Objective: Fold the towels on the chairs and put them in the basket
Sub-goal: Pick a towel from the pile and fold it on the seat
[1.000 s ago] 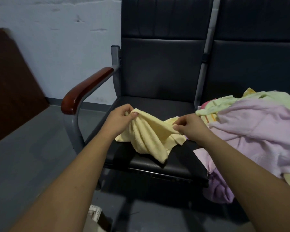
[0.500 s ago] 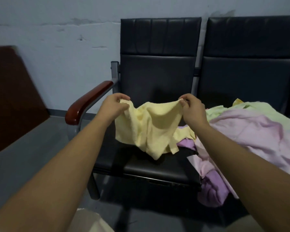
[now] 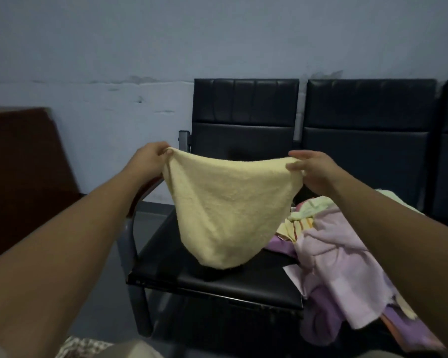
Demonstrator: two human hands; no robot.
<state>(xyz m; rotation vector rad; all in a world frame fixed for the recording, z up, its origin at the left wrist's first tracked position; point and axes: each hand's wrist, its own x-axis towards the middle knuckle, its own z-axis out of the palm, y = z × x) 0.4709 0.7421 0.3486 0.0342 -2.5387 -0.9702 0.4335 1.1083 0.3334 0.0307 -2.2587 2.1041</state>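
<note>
Yellow towel (image 3: 228, 208) spread between our hands, hanging over chair seat (image 3: 243, 282): left hand (image 3: 150, 157) pinches one top corner, right hand (image 3: 313, 169) the other. Step: opening flat. Next, we judge: bring corners together evenly.

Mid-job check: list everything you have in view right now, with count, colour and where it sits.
yellow towel: one, pale yellow, unfolded, hanging over the leftmost chair's seat
black chairs: three, black, in a row against the wall; the rightmost is cut off by the frame
towel pile: one heap, lilac, pale green and yellow, on the middle seat and spilling over its front; number of towels unclear
brown board: one, dark brown, leaning on the wall at left
wall: one, pale grey-blue, behind the chairs
left hand: one, fingers pinch the towel's top left corner
right hand: one, fingers pinch its top right corner
</note>
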